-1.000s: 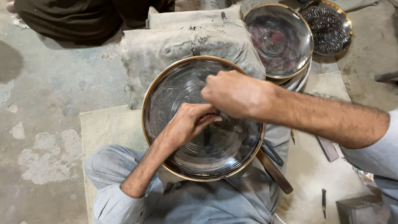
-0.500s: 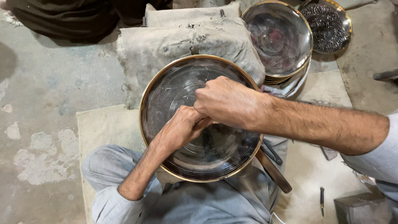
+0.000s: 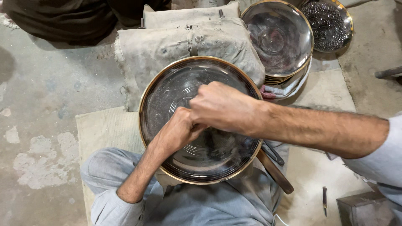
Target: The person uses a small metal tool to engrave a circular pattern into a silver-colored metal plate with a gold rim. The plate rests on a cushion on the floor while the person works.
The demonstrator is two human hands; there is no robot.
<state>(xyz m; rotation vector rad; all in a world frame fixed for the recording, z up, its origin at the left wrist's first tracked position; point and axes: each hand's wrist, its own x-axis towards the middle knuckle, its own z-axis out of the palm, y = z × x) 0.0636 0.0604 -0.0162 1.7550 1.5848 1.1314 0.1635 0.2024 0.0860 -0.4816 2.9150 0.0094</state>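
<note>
Concrete floor [image 3: 46, 104], stained and patchy, is carrying a beige mat [image 3: 104, 134]. A dusty sack cushion [image 3: 167, 46] is lying on it, with stacked metal plates [image 3: 276, 37] sitting beside. A small tool [image 3: 324, 201] is resting on the mat's right part.

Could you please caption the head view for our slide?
Both hands, left hand and right hand, meet over a brass-rimmed metal plate.

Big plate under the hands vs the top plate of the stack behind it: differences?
The big plate is wider than the stack's top plate. The big plate lies against a grey cushion with the left hand and right hand over it; the top plate lies untouched on other plates. Both are round, shiny metal with a golden rim.
</note>
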